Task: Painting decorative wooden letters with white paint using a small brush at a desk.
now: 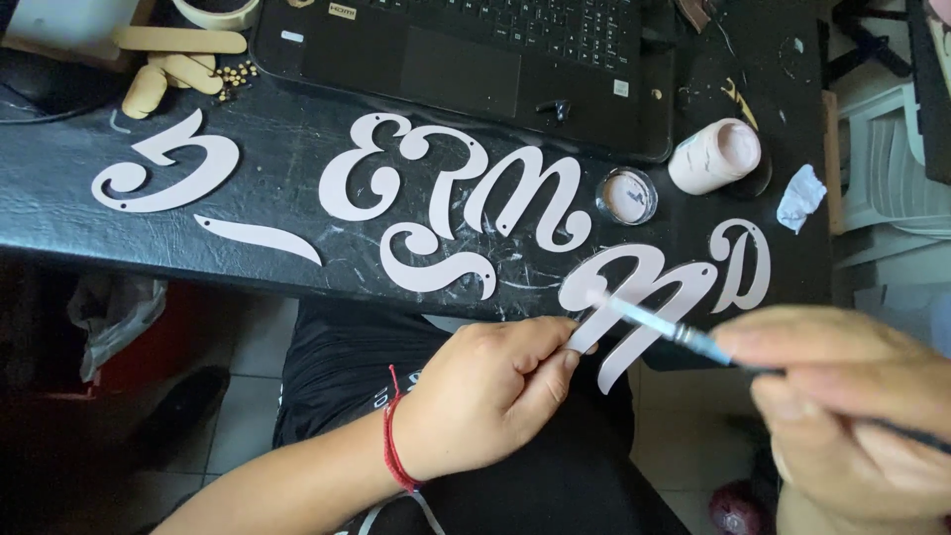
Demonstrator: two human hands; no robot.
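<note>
One cutout letter (644, 302), pale pink, hangs off near table (59, 198) edge, long axis slanting up-right. Left hand (490, 391) pinches its lower-left tip. Right hand (852, 406) clamps brush (664, 327), bristles touching letter's upper left, handle running right. Right hand nearer camera, blurred, cut off by frame edge. Paint jar (715, 156) and lid (627, 195) lie behind; other letters (446, 193) to left.

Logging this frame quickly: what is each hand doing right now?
Left hand: closed, pinching the pale cut-out letter by its lower edge.
Right hand: closed on a thin paintbrush, tip over the letter.
</note>
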